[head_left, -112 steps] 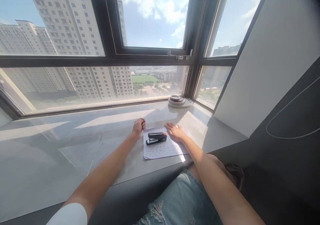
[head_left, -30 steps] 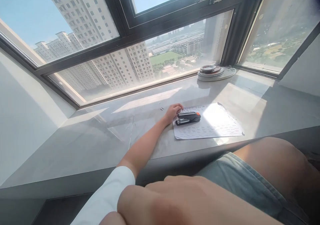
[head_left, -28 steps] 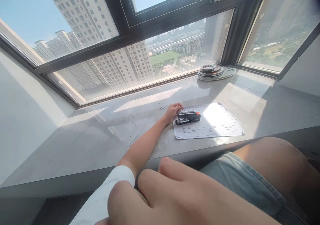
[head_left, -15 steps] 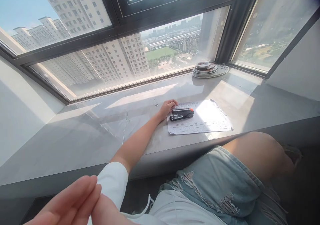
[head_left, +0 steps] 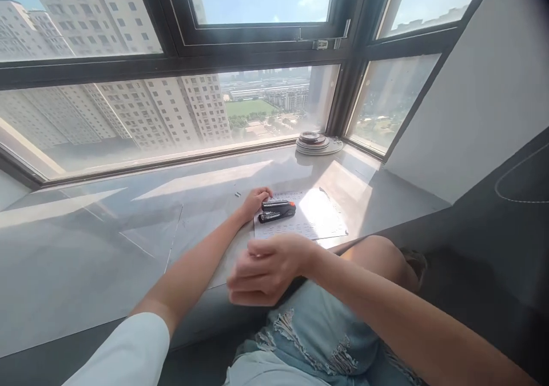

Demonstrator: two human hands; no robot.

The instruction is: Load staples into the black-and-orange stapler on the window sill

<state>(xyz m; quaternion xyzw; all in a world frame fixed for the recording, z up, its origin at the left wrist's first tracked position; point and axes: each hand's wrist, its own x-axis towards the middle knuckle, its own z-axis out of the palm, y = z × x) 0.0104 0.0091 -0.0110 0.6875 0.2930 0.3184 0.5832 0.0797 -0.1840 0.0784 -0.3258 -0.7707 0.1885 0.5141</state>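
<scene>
Stapler [head_left: 278,210] lies on the paper [head_left: 319,211], on the sill [head_left: 107,249], its mouth to the left and orange end to the right, with my left hand [head_left: 256,202] just beside that mouth at the paper's left edge, fingers bent and close together, though whether they pinch anything I cannot tell. My right hand [head_left: 268,269] hangs in the air over my shorts [head_left: 317,323], nearer me than the paper, fingers curled inward and bunched, slightly blurred, any grip hidden from view. Small bits [head_left: 238,194] lie left of my left hand; plates [head_left: 315,143] sit stacked by the window [head_left: 257,57].
</scene>
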